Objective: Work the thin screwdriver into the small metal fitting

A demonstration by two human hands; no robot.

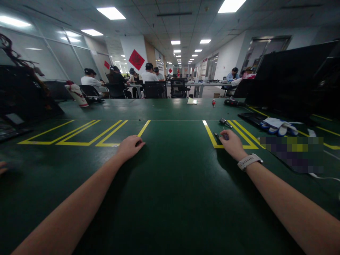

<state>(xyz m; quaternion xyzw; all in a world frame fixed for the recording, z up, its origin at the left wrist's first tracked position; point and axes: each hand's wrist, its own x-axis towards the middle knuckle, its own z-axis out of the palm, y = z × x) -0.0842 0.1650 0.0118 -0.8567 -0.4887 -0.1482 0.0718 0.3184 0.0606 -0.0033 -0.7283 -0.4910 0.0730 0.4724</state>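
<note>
My left hand (131, 146) is low over the green tabletop (170, 198), beside the end of a yellow tape line. Its fingers curl in toward the thumb, and a dark spot shows between them; I cannot tell whether this is a small object or shadow. My right hand (233, 144), with a pale watch strap at the wrist, is closed around a small dark tool with a slim tip (217, 135) pointing left. The fingers hide most of its handle. Just beyond that hand lies another dark tool with a silvery end (225, 123).
Yellow tape (77, 143) marks boxes on the table. Rightward lie blue-and-white gloves (278, 126), a blurred-out patch (294, 154) and a large black monitor (297, 78). Farther back are a red-handled screwdriver (214, 103) and paper (192, 101). Another person's fingertips (2, 168) show at left.
</note>
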